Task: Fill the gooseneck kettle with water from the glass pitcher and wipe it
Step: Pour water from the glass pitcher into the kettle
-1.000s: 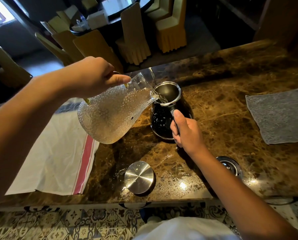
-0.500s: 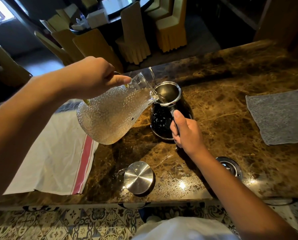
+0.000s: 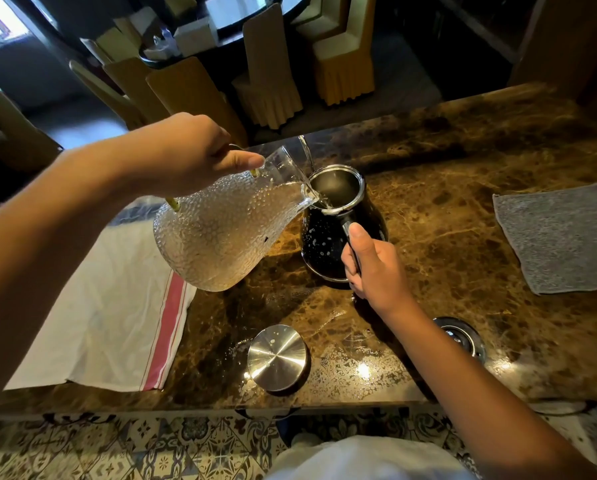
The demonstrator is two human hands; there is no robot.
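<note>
Over the gooseneck kettle (image 3: 338, 233): your left hand (image 3: 186, 150) grips the glass pitcher (image 3: 220, 233), probably heavy, slippery; right hand (image 3: 373, 268) clamps the kettle's handle.

Left hand (image 3: 186, 150) raised and clenched; right hand (image 3: 373, 268) lower, fingers curled closed.

Tilted steeply, dimpled glass pitcher (image 3: 220, 230) pouring water into open-topped black gooseneck kettle (image 3: 338, 233) (droplets beading its side), upright on desk (image 3: 446, 237).
</note>
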